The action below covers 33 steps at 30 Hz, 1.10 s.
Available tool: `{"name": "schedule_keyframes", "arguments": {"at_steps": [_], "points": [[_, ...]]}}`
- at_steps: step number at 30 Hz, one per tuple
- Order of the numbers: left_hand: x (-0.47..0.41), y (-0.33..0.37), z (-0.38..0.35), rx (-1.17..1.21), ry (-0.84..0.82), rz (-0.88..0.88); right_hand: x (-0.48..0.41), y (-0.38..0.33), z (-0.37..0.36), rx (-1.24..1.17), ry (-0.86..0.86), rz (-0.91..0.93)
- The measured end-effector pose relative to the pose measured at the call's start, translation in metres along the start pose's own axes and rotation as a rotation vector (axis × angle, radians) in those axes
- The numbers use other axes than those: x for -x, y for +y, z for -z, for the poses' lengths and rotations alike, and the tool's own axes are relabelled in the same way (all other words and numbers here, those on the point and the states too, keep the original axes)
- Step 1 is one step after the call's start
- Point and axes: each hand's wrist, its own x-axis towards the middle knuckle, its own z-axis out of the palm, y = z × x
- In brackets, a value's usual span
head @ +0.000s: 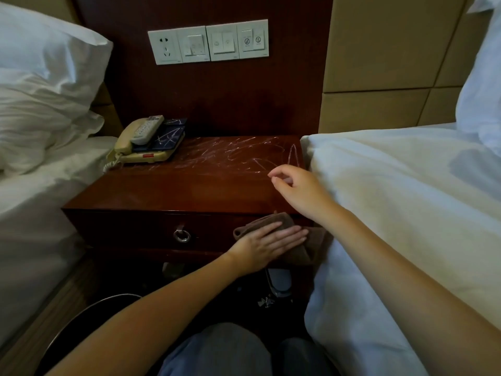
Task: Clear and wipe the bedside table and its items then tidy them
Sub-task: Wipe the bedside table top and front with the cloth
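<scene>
The dark wooden bedside table (168, 191) has white scribble marks across the back of its top. At its back left stands a beige telephone (130, 150) with a grey remote control (147, 130) and a dark blue tray (169, 137) lying on it. My left hand (267, 240) lies flat on a brown cloth (271, 221), pressing it against the right part of the drawer front. My right hand (295, 188) hovers over the table's right front corner, fingers loosely curled, holding nothing.
White-sheeted beds flank the table, with a pillow (46, 85) at left. A switch and socket panel (208, 42) sits on the wall above. The drawer has a ring pull (182, 236). A dark bin (89, 329) stands on the floor at lower left.
</scene>
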Motion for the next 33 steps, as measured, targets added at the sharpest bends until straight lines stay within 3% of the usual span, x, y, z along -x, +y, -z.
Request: {"name": "schedule_keyframes", "arguments": {"at_steps": [10, 13, 17, 22, 24, 26, 33], "points": [[0.112, -0.049, -0.046, -0.017, -0.032, -0.051, -0.004, -0.006, 0.002, -0.020, -0.009, 0.006], [0.095, -0.043, -0.036, -0.006, 0.015, -0.010, -0.007, -0.008, 0.000, -0.043, -0.002, 0.009], [0.017, -0.006, -0.011, -0.028, 0.077, -0.119, -0.008, -0.013, 0.002, -0.085, 0.011, 0.018], [-0.046, 0.027, 0.007, 0.024, 0.062, -0.098, -0.013, -0.002, 0.015, -0.182, 0.165, -0.039], [-0.058, 0.025, 0.032, -0.021, 0.003, -0.172, -0.012, 0.002, 0.013, -0.183, 0.174, -0.059], [-0.060, 0.024, 0.047, -0.076, -0.134, -0.282, -0.009, 0.004, 0.009, -0.175, 0.137, -0.049], [0.014, -0.006, -0.010, -0.053, -0.028, -0.147, -0.006, 0.003, 0.013, -0.173, 0.136, -0.026]]}}
